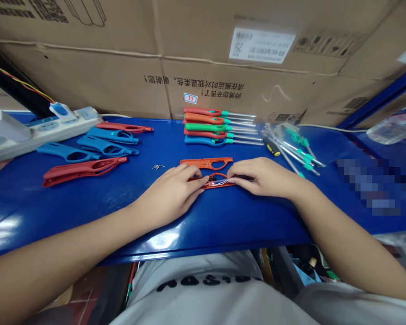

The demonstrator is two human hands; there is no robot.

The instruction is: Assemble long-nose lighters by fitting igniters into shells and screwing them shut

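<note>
An orange lighter shell half [219, 184] lies on the blue table with its inside up, showing thin pale wires and a small dark part. My left hand [176, 189] has its thumb and fingers closed on the shell's left end, partly hiding it. At the other end, my right hand [262, 178] pinches with thumb and forefinger where the wires meet the tip; whether it grips wire or shell is too small to make out. Just behind sits a second orange shell half [206, 163], apart from the first. Several small screws [158, 167] are scattered left of it.
Finished-looking long lighters [206, 127] are stacked at the back. Loose metal tubes [297, 151] and a black-yellow screwdriver [272, 146] lie to their right. Red and blue lighter handles [88, 164] spread at left beside a power strip [43, 128]. A cardboard box [122, 81] walls the rear.
</note>
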